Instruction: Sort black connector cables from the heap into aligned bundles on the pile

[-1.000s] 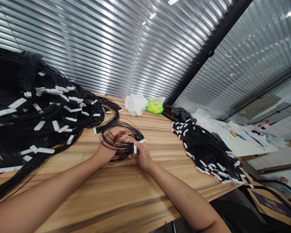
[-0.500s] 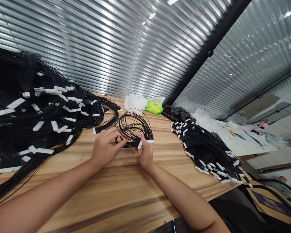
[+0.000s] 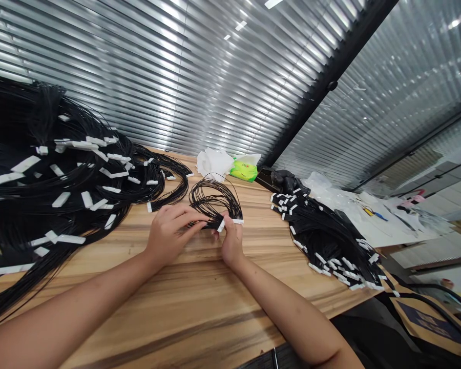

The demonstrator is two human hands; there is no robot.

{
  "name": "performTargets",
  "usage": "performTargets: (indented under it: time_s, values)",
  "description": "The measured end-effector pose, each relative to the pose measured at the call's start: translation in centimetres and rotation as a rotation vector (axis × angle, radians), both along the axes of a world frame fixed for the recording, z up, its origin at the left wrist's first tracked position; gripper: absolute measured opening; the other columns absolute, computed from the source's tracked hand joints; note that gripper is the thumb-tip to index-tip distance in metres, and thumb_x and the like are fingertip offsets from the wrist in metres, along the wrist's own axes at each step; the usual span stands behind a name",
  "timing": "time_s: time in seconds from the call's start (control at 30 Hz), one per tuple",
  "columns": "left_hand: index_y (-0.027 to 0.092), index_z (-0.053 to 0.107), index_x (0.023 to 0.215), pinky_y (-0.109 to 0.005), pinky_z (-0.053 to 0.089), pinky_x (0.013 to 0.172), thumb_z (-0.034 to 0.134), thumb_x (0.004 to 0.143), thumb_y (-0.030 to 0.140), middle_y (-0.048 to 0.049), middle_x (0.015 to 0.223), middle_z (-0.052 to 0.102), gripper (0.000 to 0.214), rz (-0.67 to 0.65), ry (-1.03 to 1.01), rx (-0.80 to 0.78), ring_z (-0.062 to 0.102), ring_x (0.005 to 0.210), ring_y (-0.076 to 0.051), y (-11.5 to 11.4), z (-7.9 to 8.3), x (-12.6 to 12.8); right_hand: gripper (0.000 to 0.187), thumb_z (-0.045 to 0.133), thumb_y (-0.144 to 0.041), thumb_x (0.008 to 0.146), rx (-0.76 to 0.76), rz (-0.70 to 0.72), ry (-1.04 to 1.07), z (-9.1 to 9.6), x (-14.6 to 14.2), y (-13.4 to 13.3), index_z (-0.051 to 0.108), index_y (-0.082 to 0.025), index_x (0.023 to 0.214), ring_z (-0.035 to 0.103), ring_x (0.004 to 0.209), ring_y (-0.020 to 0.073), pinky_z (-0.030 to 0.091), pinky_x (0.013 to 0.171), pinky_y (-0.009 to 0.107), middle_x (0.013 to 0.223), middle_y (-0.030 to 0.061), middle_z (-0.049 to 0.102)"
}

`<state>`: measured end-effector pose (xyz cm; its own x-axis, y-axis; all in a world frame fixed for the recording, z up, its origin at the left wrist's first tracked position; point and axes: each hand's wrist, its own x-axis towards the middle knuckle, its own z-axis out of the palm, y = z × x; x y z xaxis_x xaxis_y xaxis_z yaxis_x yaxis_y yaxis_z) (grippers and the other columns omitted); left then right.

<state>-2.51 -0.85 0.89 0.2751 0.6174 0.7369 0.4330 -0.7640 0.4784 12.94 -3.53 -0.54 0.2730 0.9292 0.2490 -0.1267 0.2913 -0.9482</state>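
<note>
A small coil of thin black cable [image 3: 214, 199] with white end tags stands above the wooden table [image 3: 200, 302], held between both hands. My left hand [image 3: 171, 233] pinches the coil's lower left side with fingers closed. My right hand [image 3: 230, 237] grips the bundled lower part near a white tag [image 3: 221, 225]. A big heap of black cables with white tags [image 3: 49, 174] lies just left of my left hand.
A bundled pile of finished black cable coils [image 3: 330, 241] lies to the right. White tissue [image 3: 214, 163] and a green packet [image 3: 245, 169] sit at the table's back edge. Clear plastic and papers [image 3: 369, 215] cover the far right. Slatted blinds stand behind.
The coil has been turned from lying flat near the left wrist to standing up and away from me. My left hand has shifted onto its lower left side; the right hand moved slightly forward.
</note>
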Motion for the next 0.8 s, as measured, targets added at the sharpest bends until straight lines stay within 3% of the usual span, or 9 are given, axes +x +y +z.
performTargets:
  time_s: [0.2, 0.57, 0.8]
  values:
    - [0.027, 0.071, 0.095, -0.032, 0.039, 0.079, 0.056, 0.091, 0.031, 0.0001, 0.090, 0.072, 0.016, -0.007, 0.032, 0.055, 0.064, 0.085, -0.016, -0.03, -0.03, 0.05, 0.038, 0.051, -0.056, 0.082, -0.013, 0.060, -0.026, -0.23, -0.02, -0.04, 0.055, -0.019, 0.073, 0.045, 0.047, 0.0113, 0.035, 0.043, 0.023, 0.054, -0.0019, 0.053]
    - [0.026, 0.071, 0.082, -0.035, 0.038, 0.080, 0.057, 0.090, 0.035, -0.0035, 0.091, 0.068, 0.018, 0.095, 0.071, 0.104, 0.060, 0.088, -0.019, 0.07, -0.33, 0.03, 0.040, 0.050, -0.060, 0.081, -0.015, 0.058, -0.065, -0.15, -0.11, -0.31, 0.053, -0.021, 0.074, 0.043, 0.045, 0.0115, 0.036, 0.044, 0.024, 0.053, -0.0025, 0.053]
    - [0.028, 0.072, 0.087, -0.035, 0.039, 0.080, 0.057, 0.090, 0.036, -0.0034, 0.092, 0.067, 0.017, 0.093, 0.093, 0.084, 0.060, 0.088, -0.019, 0.07, -0.30, 0.04, 0.042, 0.049, -0.062, 0.081, -0.023, 0.049, -0.062, -0.31, -0.15, -0.27, 0.055, -0.020, 0.074, 0.045, 0.047, 0.0121, 0.036, 0.043, 0.024, 0.055, -0.0018, 0.053]
